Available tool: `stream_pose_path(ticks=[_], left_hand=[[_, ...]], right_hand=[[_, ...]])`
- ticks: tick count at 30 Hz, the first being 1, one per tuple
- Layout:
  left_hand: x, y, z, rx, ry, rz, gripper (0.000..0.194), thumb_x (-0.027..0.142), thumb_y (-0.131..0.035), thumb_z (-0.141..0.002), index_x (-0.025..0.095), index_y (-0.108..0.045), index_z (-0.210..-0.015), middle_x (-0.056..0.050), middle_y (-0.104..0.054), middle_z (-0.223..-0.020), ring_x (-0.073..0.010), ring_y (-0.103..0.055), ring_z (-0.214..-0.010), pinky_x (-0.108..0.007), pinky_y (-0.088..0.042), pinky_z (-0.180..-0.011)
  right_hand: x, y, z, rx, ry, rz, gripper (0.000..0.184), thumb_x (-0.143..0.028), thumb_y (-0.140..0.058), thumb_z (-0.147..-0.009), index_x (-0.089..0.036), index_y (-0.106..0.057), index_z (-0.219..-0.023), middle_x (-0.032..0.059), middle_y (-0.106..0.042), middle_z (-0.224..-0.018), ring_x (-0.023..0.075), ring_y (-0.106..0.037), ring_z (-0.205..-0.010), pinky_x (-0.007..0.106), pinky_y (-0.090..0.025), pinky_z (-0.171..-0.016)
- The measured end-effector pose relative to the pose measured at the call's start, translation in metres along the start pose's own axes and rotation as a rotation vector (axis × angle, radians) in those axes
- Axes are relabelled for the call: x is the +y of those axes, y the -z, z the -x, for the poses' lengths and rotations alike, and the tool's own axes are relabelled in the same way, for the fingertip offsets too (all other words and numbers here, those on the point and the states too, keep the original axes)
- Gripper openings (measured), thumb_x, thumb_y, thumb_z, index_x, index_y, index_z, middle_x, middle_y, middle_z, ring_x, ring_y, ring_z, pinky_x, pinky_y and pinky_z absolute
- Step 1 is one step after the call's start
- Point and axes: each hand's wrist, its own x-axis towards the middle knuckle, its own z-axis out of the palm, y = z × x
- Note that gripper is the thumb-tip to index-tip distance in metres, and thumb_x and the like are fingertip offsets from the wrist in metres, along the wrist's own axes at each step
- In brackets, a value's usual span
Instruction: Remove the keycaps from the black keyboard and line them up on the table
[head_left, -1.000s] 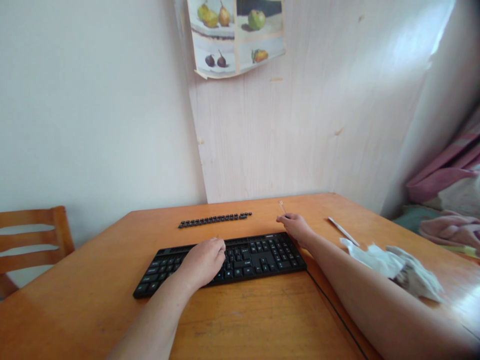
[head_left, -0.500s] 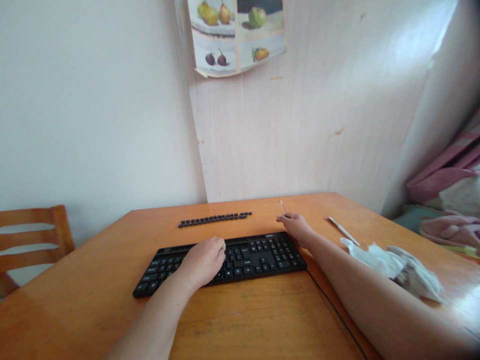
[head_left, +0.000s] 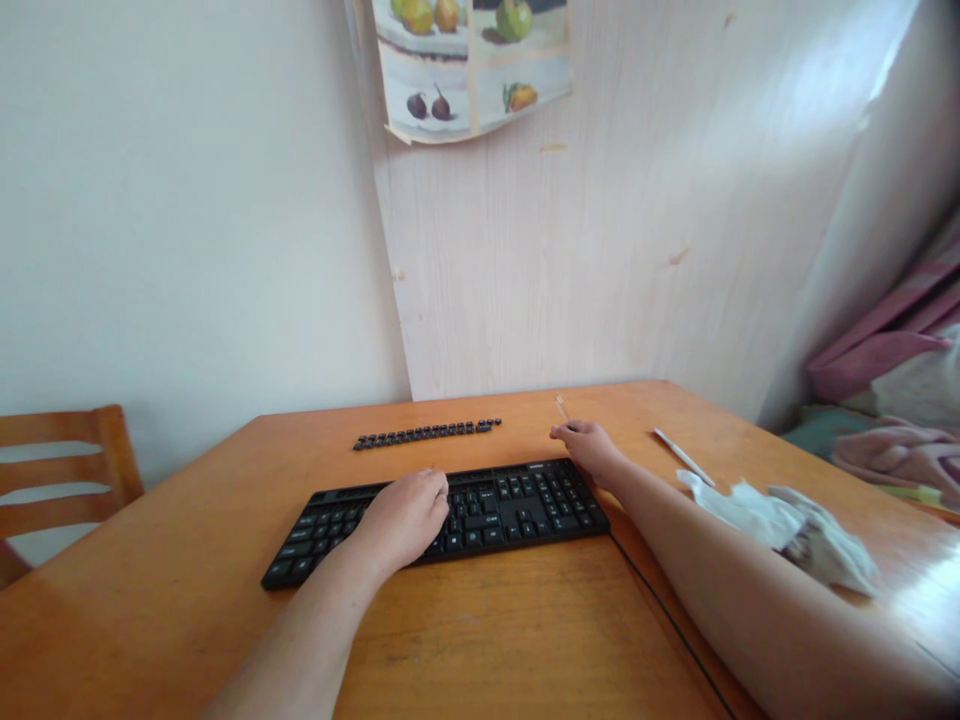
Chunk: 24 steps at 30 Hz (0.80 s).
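Note:
A black keyboard [head_left: 517,515] lies on the wooden table in front of me, some of its keys hidden by my left hand. My left hand [head_left: 405,515] rests over its middle with the fingers curled together; whatever they pinch, if anything, is hidden. Just past the keyboard's far right corner, my right hand [head_left: 589,448] is closed on a thin, pale wire keycap puller [head_left: 561,407], its pronged end pointing up and away. Behind the keyboard, several loose black keycaps [head_left: 420,434] stand in a long row.
To the right lie a white pen-like stick [head_left: 684,457] and crumpled white tissue or cloth [head_left: 750,512]. The keyboard's cable [head_left: 675,625] runs toward me under my right forearm. A wooden chair [head_left: 67,460] stands left of the table [head_left: 465,640]; a pale board [head_left: 600,280] leans behind it.
The view has tilted slightly, so everything sits a little higher in the picture. Both hands keep nearly the same place and grip; the keycap row looks the same.

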Motion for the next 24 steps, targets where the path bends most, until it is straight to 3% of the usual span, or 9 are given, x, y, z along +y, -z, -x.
stream_pose_path(ticks=[9, 24], left_hand=[[-0.0011, -0.0012, 0.0, 0.01, -0.011, 0.008, 0.018, 0.02, -0.039, -0.088, 0.02, -0.053, -0.078, -0.004, -0.061, -0.082, -0.0179, -0.056, -0.075, -0.029, -0.037, -0.066], [0.0012, 0.0019, 0.0003, -0.002, 0.003, 0.032, 0.019, 0.022, -0.04, -0.089, 0.02, -0.055, -0.078, -0.005, -0.061, -0.083, -0.0185, -0.056, -0.079, -0.029, -0.04, -0.07]], right_hand=[[-0.0028, 0.0022, 0.0017, -0.052, -0.039, -0.116, 0.048, -0.059, -0.05, -0.081, -0.013, -0.064, -0.087, -0.0077, -0.034, -0.048, 0.0091, -0.029, -0.042, 0.025, -0.022, -0.044], [-0.0054, 0.0057, 0.0004, -0.051, -0.095, -0.206, 0.05, -0.06, -0.042, -0.088, -0.014, -0.062, -0.084, -0.0043, -0.043, -0.049, 0.0092, -0.036, -0.038, 0.023, -0.027, -0.041]])
